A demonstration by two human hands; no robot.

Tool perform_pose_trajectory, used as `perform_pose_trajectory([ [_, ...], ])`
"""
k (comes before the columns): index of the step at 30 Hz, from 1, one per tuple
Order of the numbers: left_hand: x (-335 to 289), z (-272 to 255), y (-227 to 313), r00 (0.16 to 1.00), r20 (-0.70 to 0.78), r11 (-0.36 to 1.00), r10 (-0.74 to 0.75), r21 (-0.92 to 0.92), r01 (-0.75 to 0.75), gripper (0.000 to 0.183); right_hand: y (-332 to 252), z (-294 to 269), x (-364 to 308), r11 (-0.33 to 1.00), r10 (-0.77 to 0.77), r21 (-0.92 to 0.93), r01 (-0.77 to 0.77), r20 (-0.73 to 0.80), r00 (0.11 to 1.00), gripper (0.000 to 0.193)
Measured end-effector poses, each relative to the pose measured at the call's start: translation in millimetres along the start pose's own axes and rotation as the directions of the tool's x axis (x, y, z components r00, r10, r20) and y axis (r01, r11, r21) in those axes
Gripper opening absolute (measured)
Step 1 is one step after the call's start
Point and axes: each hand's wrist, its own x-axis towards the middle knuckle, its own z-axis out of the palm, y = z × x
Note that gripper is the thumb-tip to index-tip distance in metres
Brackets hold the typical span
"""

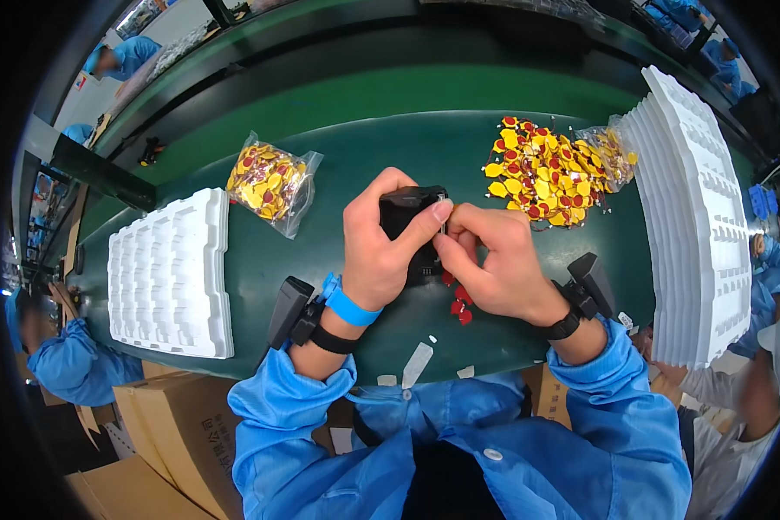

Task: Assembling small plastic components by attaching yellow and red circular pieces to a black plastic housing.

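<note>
A black case (397, 217) is clasped in the left hand (380, 250) above a green table (256, 269), its long axis pointed away from the body. It lies just left of the right hand (501, 260), whose bent fingers are brought to its right edge; whether they are closed on anything cannot be told. Red pieces (463, 307) are scattered bodyward; a yellow-and-red pile (542, 173) is spread farther off, to the right.

A factory, shown by the green workbench (442, 147), stacked white trays (689, 234) and co-workers (82, 362) (mostly blue-clad).
</note>
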Motion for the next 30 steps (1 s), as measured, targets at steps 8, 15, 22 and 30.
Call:
perform_pose_trajectory([
  [8, 4.4, -6.9, -7.2, 0.995, 0.099, 0.982, -0.020, -0.186, 0.038, 0.032, 2.5, -11.0, 3.6, 0.939, 0.284, 0.158, -0.306, 0.151, 0.947, 0.018],
  [15, 2.3, -11.1, 2.5, 0.974, 0.173, 0.928, -0.146, -0.318, 0.195, 0.036, 3.3, -23.5, 11.6, 0.774, 0.370, 0.458, -0.436, 0.231, 0.900, 0.021],
  [22, 3.6, -21.2, -4.9, 0.995, 0.022, 0.942, -0.094, -0.322, 0.096, 0.036, -0.8, -36.3, 27.3, 0.808, 0.392, 0.434, -0.399, 0.110, 0.913, 0.022],
  [30, 9.3, -10.0, -11.3, 0.989, -0.141, 0.989, 0.050, -0.131, -0.069, 0.019, 89.2, -116.6, 186.0, 0.809, 0.358, -0.436, -0.394, -0.165, 0.919, 0.023],
])
